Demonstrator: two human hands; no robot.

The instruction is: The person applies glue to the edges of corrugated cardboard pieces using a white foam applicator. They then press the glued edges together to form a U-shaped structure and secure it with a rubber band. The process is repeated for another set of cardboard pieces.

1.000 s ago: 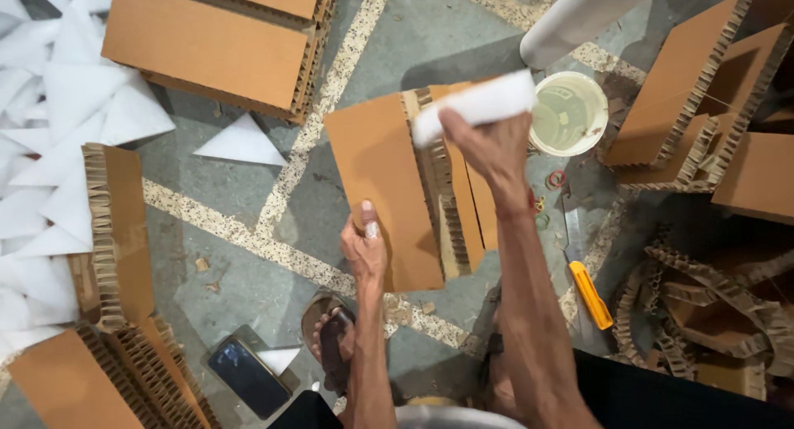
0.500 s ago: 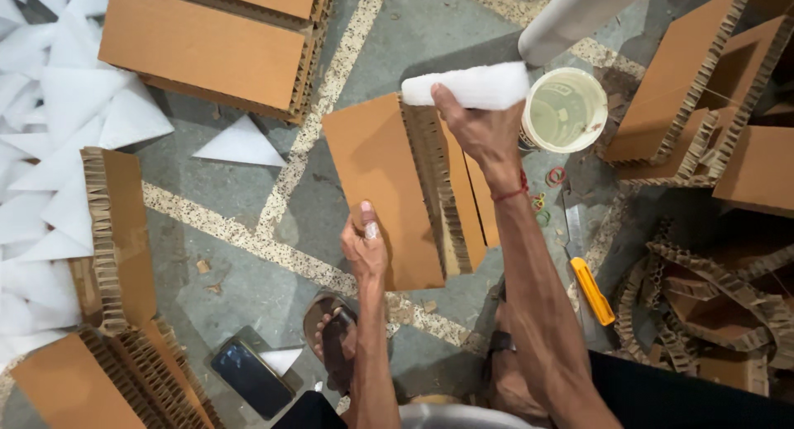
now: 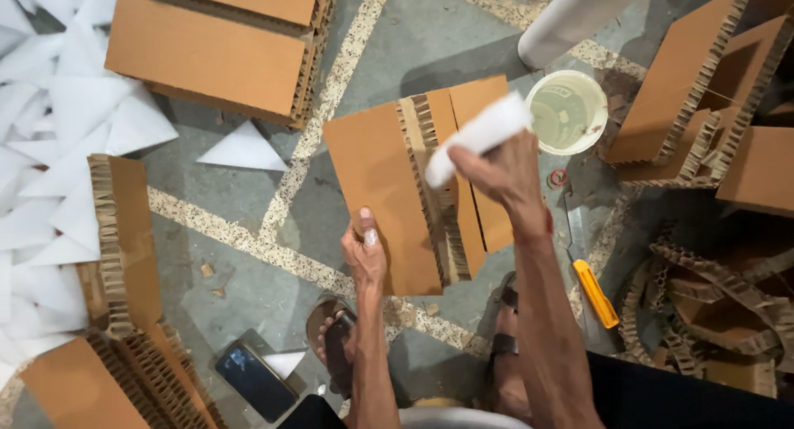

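1. A grey concrete floor (image 3: pixel 430 40) with pale speckled inlay strips fills the head camera's view, seen from above; a person crouches or sits over it, sandalled feet at the bottom edge.
2. A stack of large honeycomb cardboard panels (image 3: pixel 207 57) lies at the top left of the floor, brown faces up.
3. White paper triangles (image 3: pixel 50 131) are heaped along the left edge, with one loose white triangle (image 3: pixel 244 148) lying just right of the heap.
4. More honeycomb cardboard pieces (image 3: pixel 124 231) stand and lie in the bottom left corner, and others (image 3: pixel 695 90) lean along the right edge above a tangle of cardboard offcuts (image 3: pixel 719 297).
5. The honeycomb cardboard piece (image 3: pixel 376 189) being worked sits in the middle of the floor, its open honeycomb core running down between two brown faces.
6. The left hand (image 3: pixel 365 251) grips the lower edge of that piece, thumb on top of the brown face, fingers wrapped under.
7. The right hand (image 3: pixel 496 169) is closed around a white roller or pad (image 3: pixel 480 135), held tilted over the upper right part of the piece; whether it touches the cardboard cannot be told.
8. A white round tub of pale liquid (image 3: pixel 569 111) stands just right of the piece, below a thick white tube (image 3: pixel 579 11) that leans in from the top edge.
9. A dark phone (image 3: pixel 255 381) lies near the bottom edge, left of the feet.
10. A yellow-handled knife (image 3: pixel 595 293) lies right of the right forearm.
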